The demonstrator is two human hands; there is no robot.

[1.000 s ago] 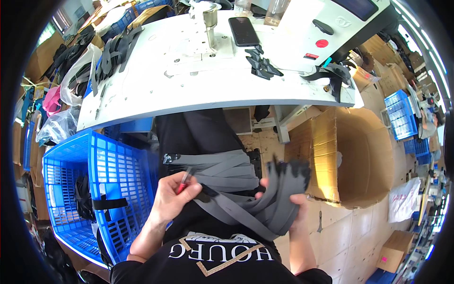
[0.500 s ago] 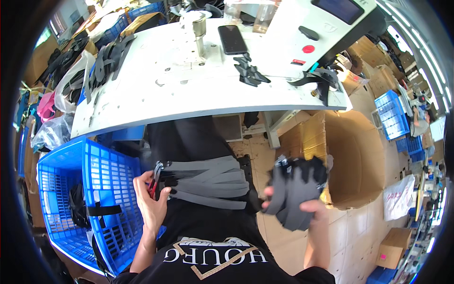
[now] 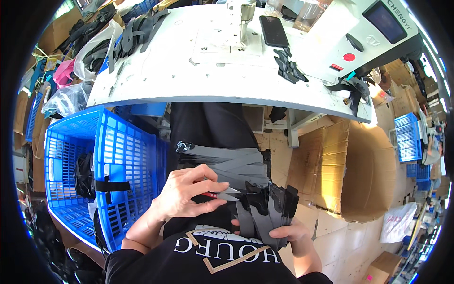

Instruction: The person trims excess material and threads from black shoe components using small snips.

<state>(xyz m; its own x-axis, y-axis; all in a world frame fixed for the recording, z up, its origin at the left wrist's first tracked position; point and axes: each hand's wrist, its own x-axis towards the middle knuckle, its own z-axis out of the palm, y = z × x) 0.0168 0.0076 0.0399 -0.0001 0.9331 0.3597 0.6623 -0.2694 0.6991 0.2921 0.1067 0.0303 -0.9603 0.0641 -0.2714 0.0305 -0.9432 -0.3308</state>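
My left hand (image 3: pixel 187 191) is closed around small red-handled snips (image 3: pixel 229 194). Their pointed metal blades reach toward the near bundle, at its black ends; whether they touch it I cannot tell. My right hand (image 3: pixel 292 230) grips this bundle of grey and black fabric straps (image 3: pixel 267 215), fingers partly hidden behind it. Across my lap lies another spread of grey straps (image 3: pixel 231 161), with shiny black pieces (image 3: pixel 183 146) at its left end. The held bundle overlaps the near right part of that spread.
A white sewing-machine table (image 3: pixel 156 80) spans the far side, with a phone (image 3: pixel 273 31) and black strap pieces (image 3: pixel 289 66) on it. Blue crates (image 3: pixel 125 156) stand at my left. To my right is an open cardboard box (image 3: pixel 369 175) on the tiled floor.
The snips in my left hand have moved right, toward the bundle. My right hand has brought the bundle down and left, close to my body. The view has shifted too.
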